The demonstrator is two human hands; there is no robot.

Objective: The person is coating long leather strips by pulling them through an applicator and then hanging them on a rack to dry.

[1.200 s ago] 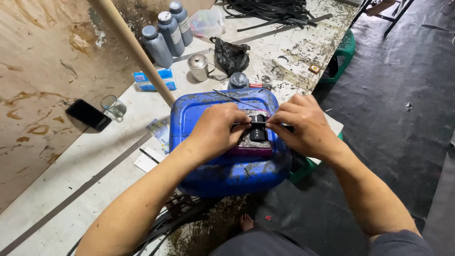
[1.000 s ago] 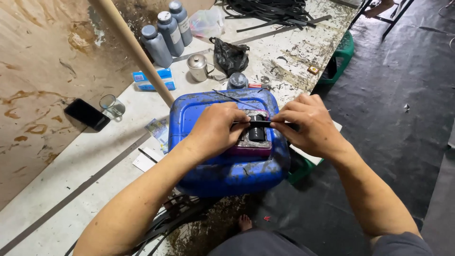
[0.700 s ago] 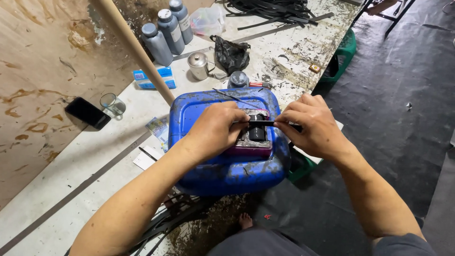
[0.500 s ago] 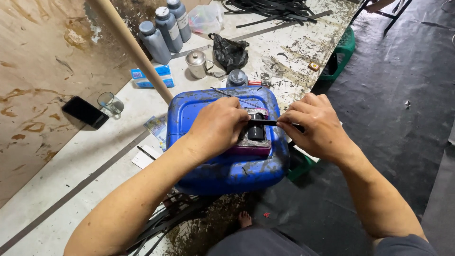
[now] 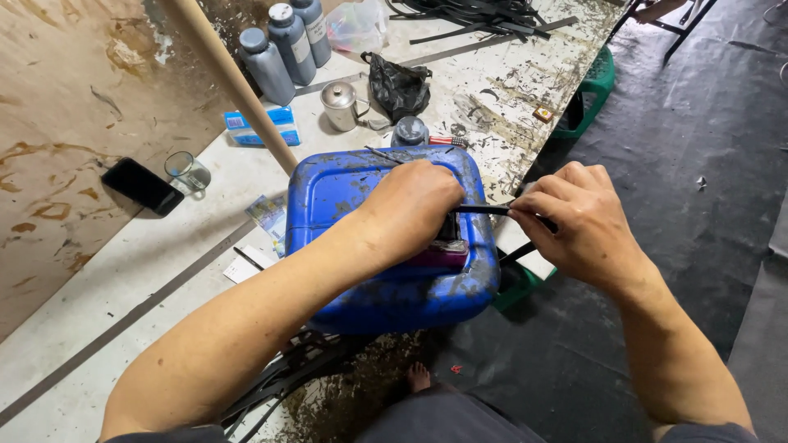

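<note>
A blue plastic jerrycan (image 5: 353, 193) lies on its side at the edge of a white worktable (image 5: 148, 271). My left hand (image 5: 410, 209) rests on top of it, pressing down on a small dark block (image 5: 447, 246) that it mostly hides. A narrow black strip (image 5: 484, 210) runs from under that hand to my right hand (image 5: 574, 226), which pinches it just off the can's right end. A second bit of black strip hangs below the right hand.
A wooden pole (image 5: 238, 82) leans across the table. Three grey bottles (image 5: 279, 41), a metal cup (image 5: 341, 105), a black bag (image 5: 398, 82), a blue box (image 5: 263, 127), a phone (image 5: 144, 186) and a small glass (image 5: 187, 171) sit behind. Black strips (image 5: 476, 12) lie far back. A green crate (image 5: 595, 82) stands beside dark floor.
My right hand has drawn away to the right from the left hand, pulling the black strip out longer. The left hand has stayed on the can.
</note>
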